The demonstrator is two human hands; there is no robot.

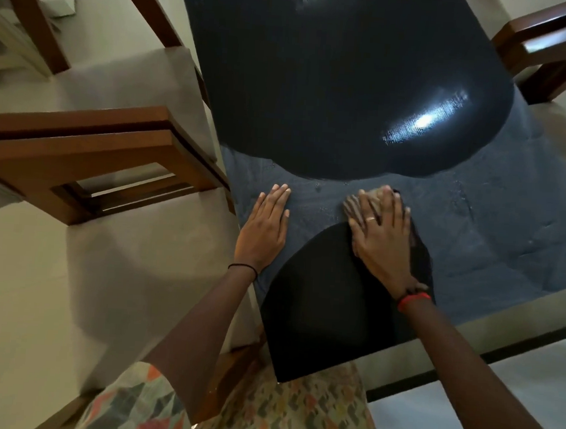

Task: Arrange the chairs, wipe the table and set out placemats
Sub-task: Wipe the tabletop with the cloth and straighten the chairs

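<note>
A: Cloth (375, 195) under right hand (382, 236), pressed flat on dark table (508, 230), mid near edge. Left hand (264, 229) spread flat, empty.

B: Likely soft, light, damp; best bunched under palm.

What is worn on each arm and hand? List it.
Left hand: bare, thin black band at the wrist. Right hand: a ring on one of the fingers, red band at the wrist. Forearms bare; patterned multicoloured sleeve near the left elbow.
</note>
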